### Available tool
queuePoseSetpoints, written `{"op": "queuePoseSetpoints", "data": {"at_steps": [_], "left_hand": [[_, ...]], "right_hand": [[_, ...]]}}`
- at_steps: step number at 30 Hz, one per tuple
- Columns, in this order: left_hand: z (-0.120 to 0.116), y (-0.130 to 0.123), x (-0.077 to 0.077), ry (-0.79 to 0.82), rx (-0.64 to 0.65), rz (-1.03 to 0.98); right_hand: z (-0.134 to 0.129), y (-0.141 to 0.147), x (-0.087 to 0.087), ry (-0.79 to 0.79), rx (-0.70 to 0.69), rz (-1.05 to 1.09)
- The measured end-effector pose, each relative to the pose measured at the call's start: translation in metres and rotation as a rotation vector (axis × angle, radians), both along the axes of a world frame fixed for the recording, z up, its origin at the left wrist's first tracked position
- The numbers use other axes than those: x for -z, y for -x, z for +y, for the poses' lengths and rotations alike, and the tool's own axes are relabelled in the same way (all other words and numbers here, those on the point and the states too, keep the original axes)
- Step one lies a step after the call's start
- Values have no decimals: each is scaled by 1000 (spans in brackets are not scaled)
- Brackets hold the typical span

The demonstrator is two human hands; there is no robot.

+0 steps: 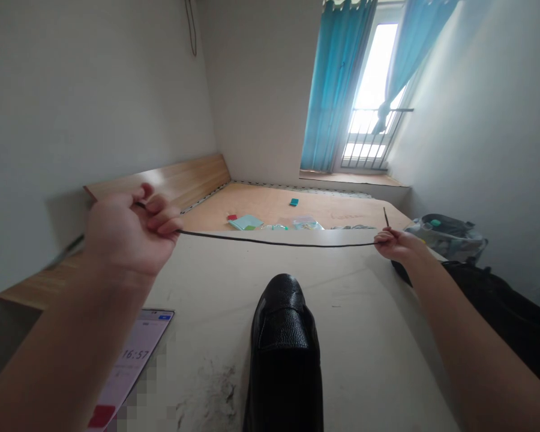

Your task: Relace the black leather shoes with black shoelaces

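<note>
A thin black cord [274,243] stretches nearly level between my two hands, sagging slightly in the middle. My left hand [135,228] is closed around it at the left, palm side toward the camera. At the right, my right hand [393,241] pinches the cord, and a short end sticks up above the fingers. Below the cord, a black leather shoe [284,327] rests on the white table [355,336], toe pointing away from me.
A phone or tablet [139,348] with a lit screen lies at the left, partly behind my forearm. Black bags [490,300] sit at the right edge. Beyond the table, a wooden bed board [261,195] holds small packets and a teal item [294,202].
</note>
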State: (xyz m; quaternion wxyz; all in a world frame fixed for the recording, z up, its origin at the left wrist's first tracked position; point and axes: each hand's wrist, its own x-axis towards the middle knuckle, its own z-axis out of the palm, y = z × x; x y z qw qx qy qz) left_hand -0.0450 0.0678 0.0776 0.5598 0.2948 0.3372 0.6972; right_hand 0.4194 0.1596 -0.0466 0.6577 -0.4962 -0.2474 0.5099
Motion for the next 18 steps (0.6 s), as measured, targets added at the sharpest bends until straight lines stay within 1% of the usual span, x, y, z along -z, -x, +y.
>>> {"op": "queuePoseSetpoints", "data": {"at_steps": [4,5,7,9,10,11,14,15,18], "left_hand": [[-5,9,-5,-13,-37,37],[-5,10,-6,-26,-23,77],[-4,10,-6,-87,92,276],[-2,7,-2,-134,272,532],[-2,5,1,-127,360,635],[-1,2,6,-111,410,710],[-2,-9,23,-49,505,880],[-3,-12,29,-37,526,975],[-6,-21,37,-73,624,1468]], "right_hand": [[4,-9,9,18,48,12],[4,-10,10,17,55,12],[2,-10,10,8,53,8],[0,-8,8,-10,23,-5],[-1,-5,5,-23,-3,-13],[-1,-1,2,-38,-38,-23],[0,18,-9,-81,-178,-62],[0,26,-13,-92,-234,-79],[-4,56,-24,-114,-420,-150]]}}
